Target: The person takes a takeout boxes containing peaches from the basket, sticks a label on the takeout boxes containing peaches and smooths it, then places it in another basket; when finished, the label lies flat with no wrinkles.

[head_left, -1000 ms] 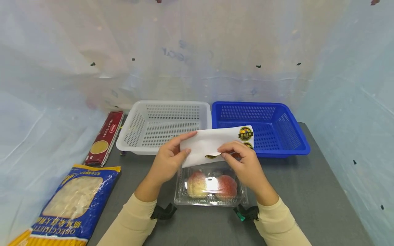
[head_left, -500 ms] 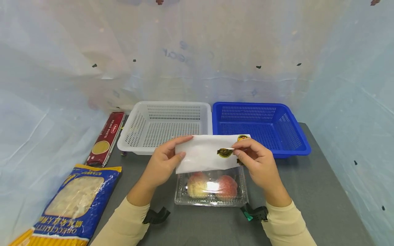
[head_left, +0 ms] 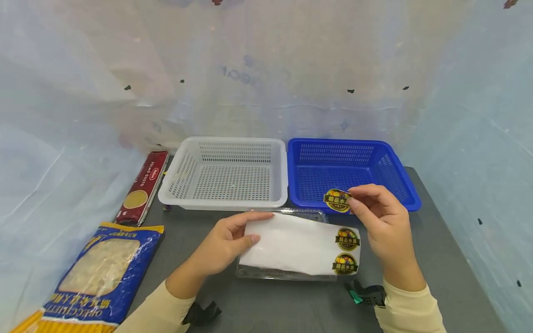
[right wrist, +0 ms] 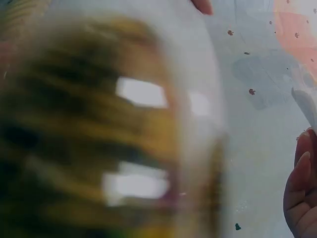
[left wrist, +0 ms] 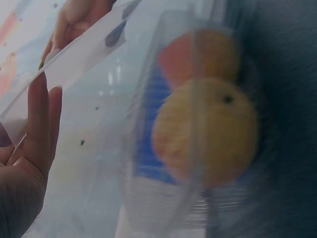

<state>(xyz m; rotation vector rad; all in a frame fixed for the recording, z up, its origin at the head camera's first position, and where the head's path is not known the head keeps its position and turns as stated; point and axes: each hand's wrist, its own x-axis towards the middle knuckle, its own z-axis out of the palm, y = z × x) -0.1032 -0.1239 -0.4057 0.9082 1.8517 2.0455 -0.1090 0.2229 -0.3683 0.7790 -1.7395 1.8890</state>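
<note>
My left hand [head_left: 222, 243] pinches the left end of a white sheet of stickers [head_left: 291, 243] between thumb and fingers. Two round black-and-gold stickers [head_left: 347, 239] remain visible at its right end. A single peeled sticker [head_left: 336, 200] is pinched by its edge in my right hand [head_left: 387, 226], above the blue basket's front rim. Beneath the sheet is a clear plastic box [head_left: 287, 277], mostly hidden in the head view. Two peaches [left wrist: 205, 131] show through it in the left wrist view. The sheet's stickers fill much of the right wrist view, blurred.
A white basket [head_left: 233, 203] and a blue basket [head_left: 354, 143] stand side by side at the back. To the left lie a dark red pasta packet [head_left: 143, 187] and a blue-and-yellow pasta bag [head_left: 97, 273]. Plastic sheeting surrounds the grey table [head_left: 441, 277].
The sticker has come off the sheet in my right hand, which has moved right. My left hand has brought the sheet down and nearer, covering the peaches in the head view.
</note>
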